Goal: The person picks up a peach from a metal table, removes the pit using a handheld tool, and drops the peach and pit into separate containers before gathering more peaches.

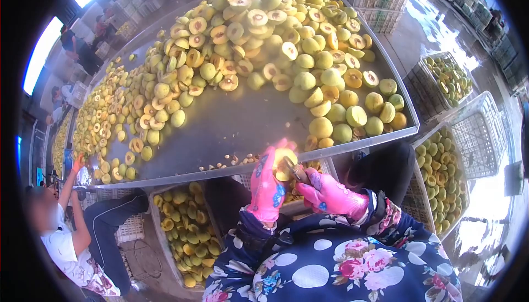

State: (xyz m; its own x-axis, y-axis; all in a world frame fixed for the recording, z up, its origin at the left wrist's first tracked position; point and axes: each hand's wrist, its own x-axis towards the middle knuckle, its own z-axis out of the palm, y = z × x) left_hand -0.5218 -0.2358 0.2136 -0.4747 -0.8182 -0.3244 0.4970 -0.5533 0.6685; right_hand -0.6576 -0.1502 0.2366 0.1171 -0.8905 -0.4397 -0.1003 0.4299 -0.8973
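My left hand (265,186), in a pink glove with blue marks, is closed around a yellow peach half (281,164) at the near edge of the metal table. Gripped in my right hand (336,194), also pink-gloved, is a small pitting knife (300,175). Its tip meets the cut face of the peach half, and its exact shape is partly hidden by the fingers. Beyond my hands lies a large heap of halved peaches (242,32), many with brown pits showing. Several loose pits (231,160) lie along the table edge near my left hand.
The metal table (242,115) has a raised rim. Crates of peach halves stand below at left (184,225) and right (441,181), and another crate (449,76) is farther right. An overturned-looking white crate (479,134) leans there. A co-worker (71,236) sits at left, one gloved hand reaching the table.
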